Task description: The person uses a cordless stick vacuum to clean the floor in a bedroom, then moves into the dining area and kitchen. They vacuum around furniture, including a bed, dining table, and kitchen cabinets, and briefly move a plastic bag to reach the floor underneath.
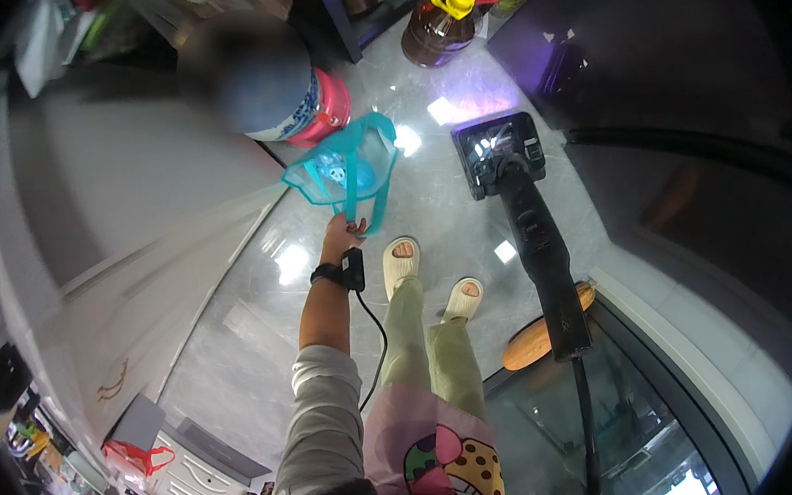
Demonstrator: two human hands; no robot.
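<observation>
My left hand [345, 237] grips the teal strap of a see-through tote bag [358, 133] with teal trim. The bag hangs in front of me, its mouth spread, low over the grey floor. Inside lies a light blue item [362, 175] with a panda picture; what it is I cannot tell. A wristband [328, 274] on my left wrist carries a small black device with a cable. My right hand is out of view.
A black floor cleaner [543, 250] stands to the right, beside a long orange squash [529, 343]. Ahead are a pink bucket [329, 106], a blue-and-white container [288, 120] and a yellow-capped jug [436, 35]. A pale cabinet [161, 280] lines the left; a dark glossy panel [652, 39] lines the right.
</observation>
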